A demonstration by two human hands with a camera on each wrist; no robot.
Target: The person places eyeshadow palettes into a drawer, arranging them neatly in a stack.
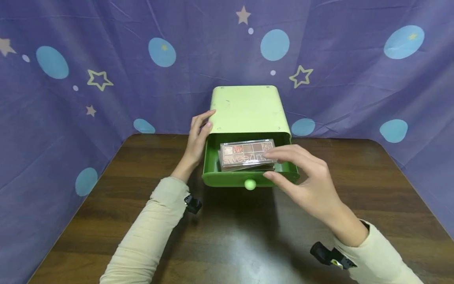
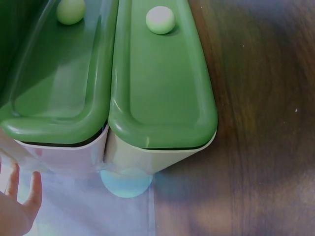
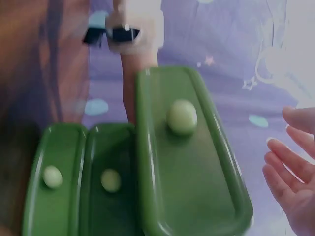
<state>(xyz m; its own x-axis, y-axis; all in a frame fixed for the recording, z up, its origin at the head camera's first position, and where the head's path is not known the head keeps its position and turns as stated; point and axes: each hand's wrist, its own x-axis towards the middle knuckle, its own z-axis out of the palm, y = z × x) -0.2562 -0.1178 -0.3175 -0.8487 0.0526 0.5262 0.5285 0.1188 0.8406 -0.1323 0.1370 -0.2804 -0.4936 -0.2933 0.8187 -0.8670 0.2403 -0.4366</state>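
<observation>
The right hand (image 1: pixel 312 177) is hovering nearest the camera, over the front right corner of the open drawer (image 1: pixel 248 177). Its fingers are spreading loosely, relaxed and gripping nothing; the fingertips are reaching just over the right end of the makeup palette (image 1: pixel 246 154), though whether they are touching it I cannot tell. In the right wrist view the same hand (image 3: pixel 295 172) is showing as an open palm beside the drawer front (image 3: pixel 192 162) with its pale round knob (image 3: pixel 181 117).

The palette is lying flat inside the pulled-out top drawer, on top of what seems to be another flat case, its clear lid facing up. The drawer's round knob (image 1: pixel 250 184) is pointing toward the person.

A little farther back, the left hand (image 1: pixel 198 138) is resting against the left side of the light green cabinet (image 1: pixel 246 108), fingers straight, thumb near the top edge, holding nothing. The left wrist view is showing two lower drawer fronts (image 2: pixel 162 83), both pushed in.

The cabinet is standing on a dark wooden table (image 1: pixel 230 236). Behind it a purple cloth (image 1: pixel 106 47) with stars and blue dots is hanging.
</observation>
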